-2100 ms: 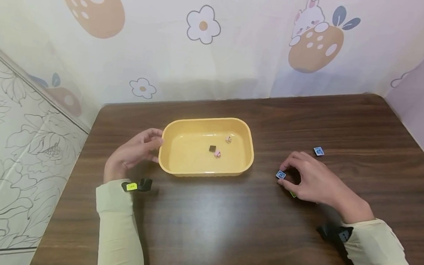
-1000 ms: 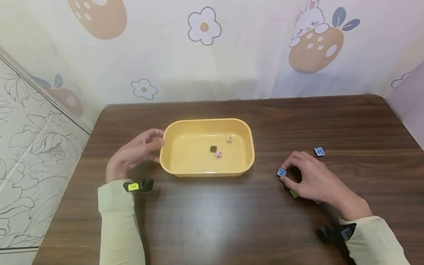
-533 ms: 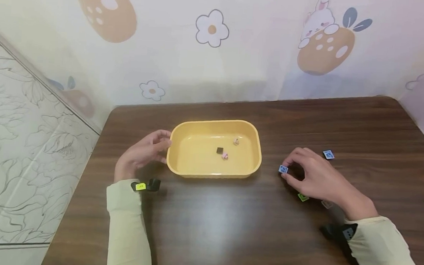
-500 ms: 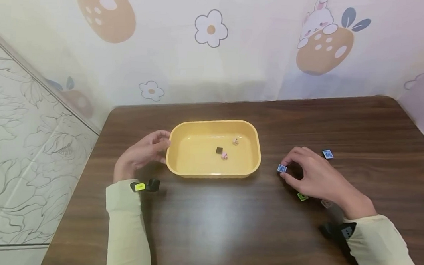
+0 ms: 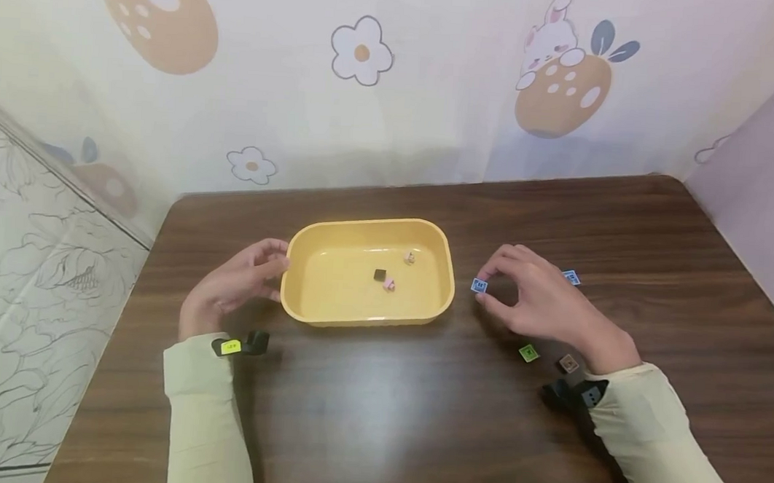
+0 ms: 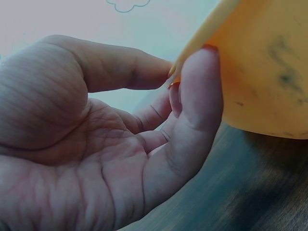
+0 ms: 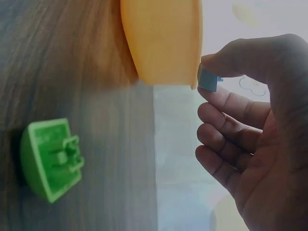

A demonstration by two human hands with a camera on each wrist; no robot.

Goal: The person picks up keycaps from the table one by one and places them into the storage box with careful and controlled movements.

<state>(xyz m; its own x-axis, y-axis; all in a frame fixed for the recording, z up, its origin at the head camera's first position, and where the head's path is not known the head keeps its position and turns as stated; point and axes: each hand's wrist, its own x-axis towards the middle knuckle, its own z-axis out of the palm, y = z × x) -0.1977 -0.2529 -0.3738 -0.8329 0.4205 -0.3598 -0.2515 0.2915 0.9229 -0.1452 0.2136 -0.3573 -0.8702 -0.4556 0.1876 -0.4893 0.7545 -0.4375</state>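
Note:
My left hand (image 5: pixel 235 281) pinches the left rim of a yellow plastic tub (image 5: pixel 354 234) between thumb and fingers, as the left wrist view shows up close. To the right of the tub, my right hand (image 5: pixel 544 301) holds a small blue keycap (image 5: pixel 479 286) between thumb and forefinger, raised over the table; its other fingers are curled. Inside the tub lie a black keycap (image 5: pixel 380 275), a pink piece (image 5: pixel 389 285) touching or close beside it, and a pale pink piece (image 5: pixel 409 258) further back.
A green keycap (image 5: pixel 528 353) lies hollow side up on the brown wooden table (image 5: pixel 365 415), near a brownish keycap (image 5: pixel 569 364). Another blue keycap (image 5: pixel 572 278) is partly hidden behind my right hand. A patterned wall covering (image 5: pixel 434 91) stands behind the table.
My right hand has lifted the blue keycap and carried it left, closer to the tub. The green and brownish keycaps have come out from under that hand. The left hand keeps its hold.

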